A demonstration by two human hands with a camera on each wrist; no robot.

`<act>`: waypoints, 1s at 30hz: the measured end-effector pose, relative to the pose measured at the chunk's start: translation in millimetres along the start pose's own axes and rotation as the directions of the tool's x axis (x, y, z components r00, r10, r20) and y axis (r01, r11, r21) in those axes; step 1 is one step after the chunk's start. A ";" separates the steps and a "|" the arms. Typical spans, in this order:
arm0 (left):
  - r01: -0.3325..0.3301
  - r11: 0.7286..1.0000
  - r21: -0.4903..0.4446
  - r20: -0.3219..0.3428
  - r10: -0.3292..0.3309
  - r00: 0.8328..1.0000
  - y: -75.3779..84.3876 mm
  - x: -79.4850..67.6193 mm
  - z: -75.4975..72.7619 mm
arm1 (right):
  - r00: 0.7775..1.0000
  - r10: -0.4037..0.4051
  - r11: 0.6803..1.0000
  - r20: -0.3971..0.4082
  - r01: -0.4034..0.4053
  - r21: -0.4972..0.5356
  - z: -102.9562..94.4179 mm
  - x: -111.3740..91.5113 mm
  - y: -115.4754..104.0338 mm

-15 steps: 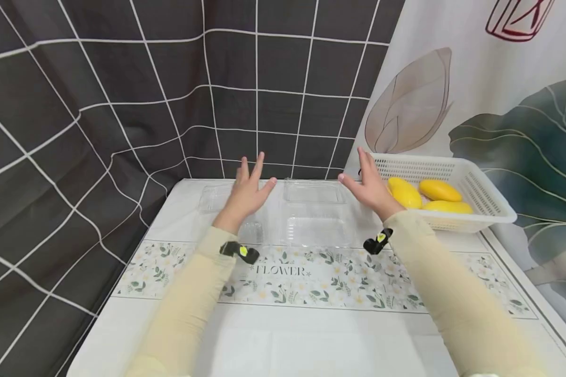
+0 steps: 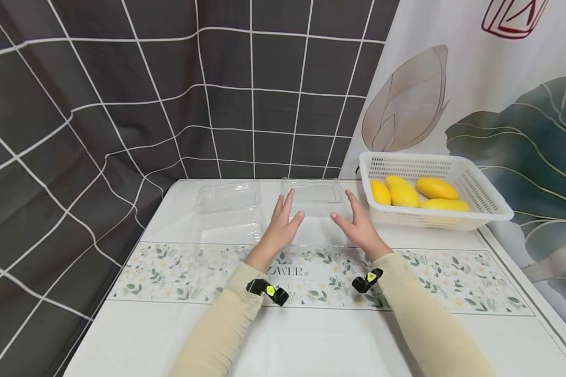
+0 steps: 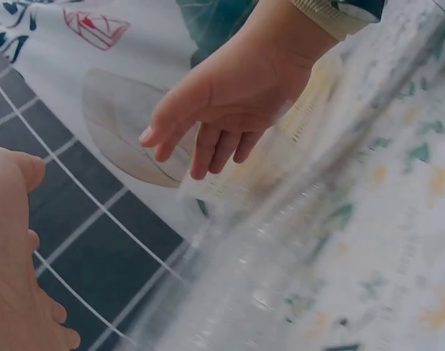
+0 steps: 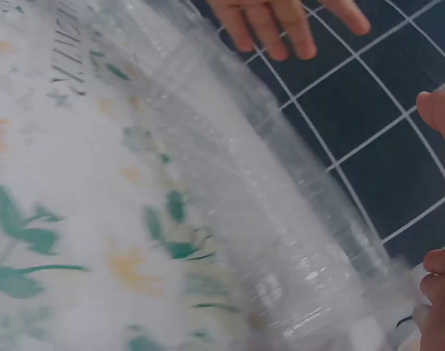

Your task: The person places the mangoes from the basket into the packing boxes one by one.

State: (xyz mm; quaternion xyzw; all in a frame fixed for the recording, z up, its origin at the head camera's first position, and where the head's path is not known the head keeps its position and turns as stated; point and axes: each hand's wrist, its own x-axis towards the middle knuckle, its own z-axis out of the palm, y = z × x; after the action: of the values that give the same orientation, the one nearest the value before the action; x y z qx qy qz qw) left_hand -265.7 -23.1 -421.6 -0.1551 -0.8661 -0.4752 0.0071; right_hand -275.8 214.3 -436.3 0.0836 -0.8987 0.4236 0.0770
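Note:
Both hands hold nothing, fingers extended, palms facing each other. The left hand (image 2: 279,229) is over the left side of the right-hand clear plastic container (image 2: 318,225), and the right hand (image 2: 360,229) is over its right side. This container lies with its lid (image 2: 313,191) folded back toward the wall, partly hidden by the hands. Left of it, a second clear plastic container (image 2: 231,233) also lies with its lid up at the back. In the left wrist view, the right hand (image 3: 237,95) shows its spread fingers; the left hand (image 4: 270,25) appears at the top in the right wrist view.
A white slotted basket (image 2: 492,209) stands at the table's back right, with several yellow mangoes (image 2: 403,192) in it. A floral printed band (image 2: 170,272) crosses the white table covering. Dark gridded cloth (image 2: 278,115) hangs behind and to the left.
Both hands have moved nearer the table's front and closer together. The left one has shifted right, uncovering the left container; the right one has moved away from the basket, uncovering another mango.

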 end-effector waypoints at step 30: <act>-0.042 0.752 0.658 0.075 -0.009 0.997 -52.3 -5.2 -8.0 | 0.997 -0.058 0.969 -0.053 0.069 0.236 30.6 -29.8 7.3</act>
State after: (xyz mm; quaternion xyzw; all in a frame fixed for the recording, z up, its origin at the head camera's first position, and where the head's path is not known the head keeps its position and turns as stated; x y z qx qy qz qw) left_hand -276.3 -57.2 -460.9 -0.1677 -0.9761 -0.1340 0.0339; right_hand -250.5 197.7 -467.3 0.1111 -0.8363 0.5274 0.1003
